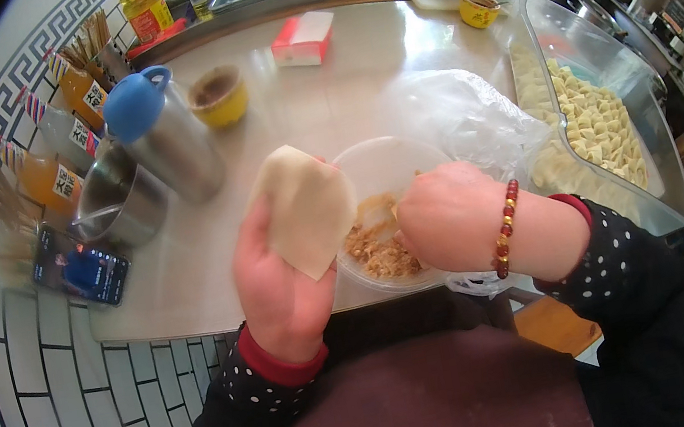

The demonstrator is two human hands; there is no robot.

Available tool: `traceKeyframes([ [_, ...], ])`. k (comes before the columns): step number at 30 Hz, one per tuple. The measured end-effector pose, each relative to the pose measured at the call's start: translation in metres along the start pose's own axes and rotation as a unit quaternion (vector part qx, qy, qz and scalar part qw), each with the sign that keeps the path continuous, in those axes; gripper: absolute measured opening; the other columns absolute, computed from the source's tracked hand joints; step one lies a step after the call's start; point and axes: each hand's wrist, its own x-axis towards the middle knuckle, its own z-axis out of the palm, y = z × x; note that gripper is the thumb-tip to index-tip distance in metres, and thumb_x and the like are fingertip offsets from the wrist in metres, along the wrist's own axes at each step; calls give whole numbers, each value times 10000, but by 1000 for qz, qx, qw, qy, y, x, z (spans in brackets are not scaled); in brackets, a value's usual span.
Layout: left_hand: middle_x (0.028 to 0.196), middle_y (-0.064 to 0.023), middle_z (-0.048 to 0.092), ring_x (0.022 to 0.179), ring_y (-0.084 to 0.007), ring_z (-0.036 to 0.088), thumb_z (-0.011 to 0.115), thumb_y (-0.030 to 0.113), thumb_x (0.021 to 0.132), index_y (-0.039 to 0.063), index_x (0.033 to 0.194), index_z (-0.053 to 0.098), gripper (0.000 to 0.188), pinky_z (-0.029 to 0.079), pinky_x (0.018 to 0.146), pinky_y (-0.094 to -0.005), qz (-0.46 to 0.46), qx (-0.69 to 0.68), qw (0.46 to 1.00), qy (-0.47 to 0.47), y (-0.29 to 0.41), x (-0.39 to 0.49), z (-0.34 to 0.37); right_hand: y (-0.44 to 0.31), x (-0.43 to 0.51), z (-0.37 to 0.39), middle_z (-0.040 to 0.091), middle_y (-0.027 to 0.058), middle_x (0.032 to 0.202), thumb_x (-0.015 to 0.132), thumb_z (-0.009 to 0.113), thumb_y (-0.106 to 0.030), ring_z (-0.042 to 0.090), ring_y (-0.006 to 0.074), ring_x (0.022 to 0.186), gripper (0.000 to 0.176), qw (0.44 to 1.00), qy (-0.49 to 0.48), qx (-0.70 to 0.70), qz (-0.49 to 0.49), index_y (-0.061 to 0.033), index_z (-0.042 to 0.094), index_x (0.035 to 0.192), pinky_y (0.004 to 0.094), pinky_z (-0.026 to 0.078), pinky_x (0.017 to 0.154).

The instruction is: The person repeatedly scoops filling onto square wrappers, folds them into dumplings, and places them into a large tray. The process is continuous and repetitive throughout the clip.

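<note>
My left hand [283, 285] holds pale dough wrappers [307, 209], spread over the palm and fingers with the thumb along their left side. Beside it, my right hand [452, 214] is curled above the right part of a clear plastic bowl [388, 147]. Its fingers face away from me, so whatever they may grip is hidden. Light-brown minced filling [384, 257] lies in the near part of the bowl, with some smeared up the wall. A crumpled clear plastic bag [469, 115] lies just beyond my right hand.
On the right, a clear plastic bin [669, 183] holds many folded wontons [597, 124]. Along the left stand a blue-lidded steel flask [176, 147], a steel pot [138, 205], drink bottles and a propped phone [80, 263]. A red-and-white box [303, 42] sits farther back.
</note>
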Motion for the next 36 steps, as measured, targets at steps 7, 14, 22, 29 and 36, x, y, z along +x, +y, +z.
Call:
traceKeyframes([
  [7, 1304, -163, 537, 1219, -299, 509, 382, 245, 996, -19, 1329, 444, 429, 405, 1045, -420, 5, 29, 999, 34, -2, 1, 4, -4, 14, -14, 671, 169, 770, 822, 593, -244, 664, 329, 756, 255, 996, -66, 20, 55, -19, 699, 763, 410, 534, 684],
  [14, 1287, -158, 553, 1200, -289, 526, 365, 254, 1001, -20, 1319, 455, 430, 406, 1041, -414, 7, 18, 999, 29, -2, 0, 6, 4, -2, -16, 695, 127, 874, 803, 616, -148, 682, 273, 848, 145, 998, 9, 20, 66, -45, 716, 818, 361, 546, 716],
  [22, 1275, -155, 539, 1217, -291, 505, 394, 217, 984, -22, 1323, 429, 417, 396, 1066, -426, 27, 14, 999, 29, -6, -2, 6, 11, -10, 9, 612, 212, 712, 815, 547, -104, 621, 383, 721, 159, 987, 100, 120, 48, 16, 597, 723, 445, 503, 643],
  [29, 1254, -154, 546, 1207, -286, 507, 395, 224, 985, -24, 1308, 442, 410, 400, 1061, -423, 38, 44, 998, 8, -8, -2, 7, 9, -12, 16, 618, 210, 731, 828, 536, -123, 609, 397, 720, 168, 962, 145, 231, 26, 8, 606, 749, 463, 498, 649],
  [36, 1263, -157, 542, 1216, -294, 503, 395, 235, 990, -24, 1318, 434, 419, 398, 1064, -430, 47, 46, 998, 18, -11, -1, 7, 0, -5, 25, 618, 213, 714, 819, 550, -114, 613, 395, 716, 154, 972, 141, 176, 65, 5, 600, 736, 462, 503, 647],
])
